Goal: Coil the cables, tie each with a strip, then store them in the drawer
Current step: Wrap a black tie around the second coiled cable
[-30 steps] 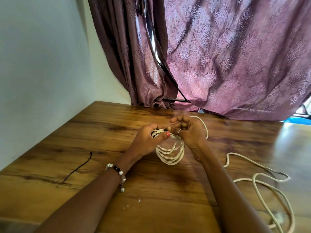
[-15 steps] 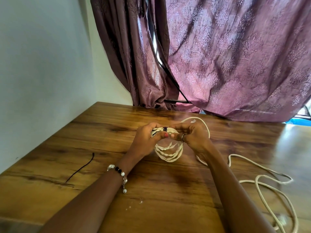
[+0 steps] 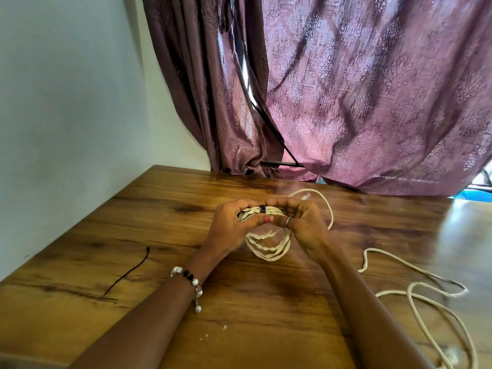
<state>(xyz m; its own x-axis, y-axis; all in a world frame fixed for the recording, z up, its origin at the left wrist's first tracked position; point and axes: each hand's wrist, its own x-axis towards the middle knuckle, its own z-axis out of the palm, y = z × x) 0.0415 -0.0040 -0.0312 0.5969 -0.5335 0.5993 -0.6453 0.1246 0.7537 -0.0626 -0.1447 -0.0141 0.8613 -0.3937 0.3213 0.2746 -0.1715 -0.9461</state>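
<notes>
A coil of cream cable (image 3: 267,249) is held upright just above the wooden table (image 3: 159,235). My left hand (image 3: 234,225) grips the coil's top from the left, my right hand (image 3: 300,222) from the right. A dark strip (image 3: 263,209) is wrapped round the bundle's top between my fingertips. One cable end with a clear plug (image 3: 306,195) loops out behind my right hand. A second cream cable (image 3: 431,296) lies loose on the table to the right.
A thin dark strip (image 3: 127,272) lies on the table at the left. A white wall borders the table's left side, and a mauve patterned curtain (image 3: 359,102) hangs behind it. Small white crumbs (image 3: 223,327) lie near the front.
The dark strip has appeared round the coil's top. My hands have come closer together on the bundle, and the free cable end has swung up behind my right hand.
</notes>
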